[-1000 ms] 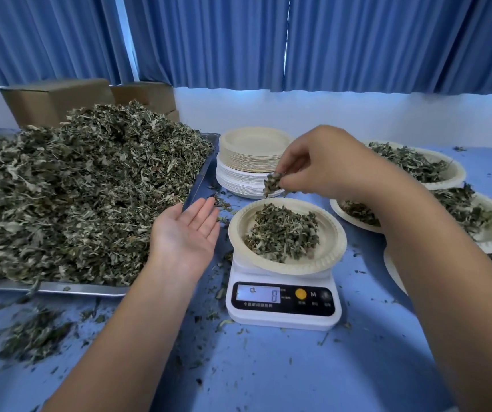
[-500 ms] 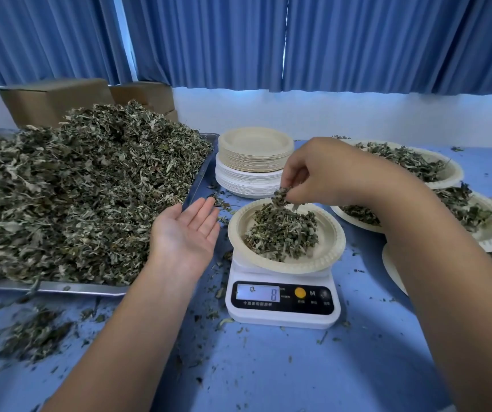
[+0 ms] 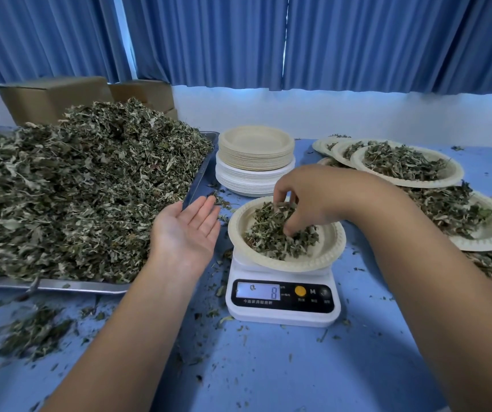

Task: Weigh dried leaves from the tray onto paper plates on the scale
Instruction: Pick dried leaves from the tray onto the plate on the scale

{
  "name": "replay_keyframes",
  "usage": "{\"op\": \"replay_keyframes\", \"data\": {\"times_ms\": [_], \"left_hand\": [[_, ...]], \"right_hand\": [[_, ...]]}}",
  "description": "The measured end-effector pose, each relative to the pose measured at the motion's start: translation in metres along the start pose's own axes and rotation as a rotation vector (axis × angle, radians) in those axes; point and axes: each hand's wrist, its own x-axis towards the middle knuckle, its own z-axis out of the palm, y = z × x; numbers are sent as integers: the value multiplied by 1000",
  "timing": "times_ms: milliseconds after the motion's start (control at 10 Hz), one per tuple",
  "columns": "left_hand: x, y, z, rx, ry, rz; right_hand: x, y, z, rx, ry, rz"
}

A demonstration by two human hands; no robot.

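A metal tray (image 3: 60,286) on the left carries a tall heap of dried leaves (image 3: 84,185). A white scale (image 3: 281,298) stands in the middle, its display reading 8. On it sits a paper plate (image 3: 332,242) with a small pile of leaves (image 3: 271,239). My right hand (image 3: 307,197) reaches down into that pile, fingertips curled among the leaves. My left hand (image 3: 186,230) lies palm up with straight fingers between the tray and the scale, holding nothing.
A stack of unused paper plates (image 3: 255,159) stands behind the scale. Several filled plates (image 3: 408,165) lie along the right side. Loose leaf bits (image 3: 33,331) litter the blue table. Cardboard boxes (image 3: 51,96) and blue curtains stand behind the tray.
My right hand has come down from above the plate's far rim with a pinch of leaves and now has its fingers in the pile. The left hand has stayed put.
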Motion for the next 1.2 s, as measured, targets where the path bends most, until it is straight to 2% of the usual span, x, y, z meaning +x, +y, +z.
{"op": "replay_keyframes", "data": {"times_ms": [400,800,1200], "left_hand": [[0,0,-1,-4,0,-2],[0,0,0,1,5,-10],[1,0,0,-1,9,-22]], "right_hand": [[-8,23,-20,206,286,-30],[-10,19,-23,253,370,-65],[-12,17,-30,330,584,-83]]}}
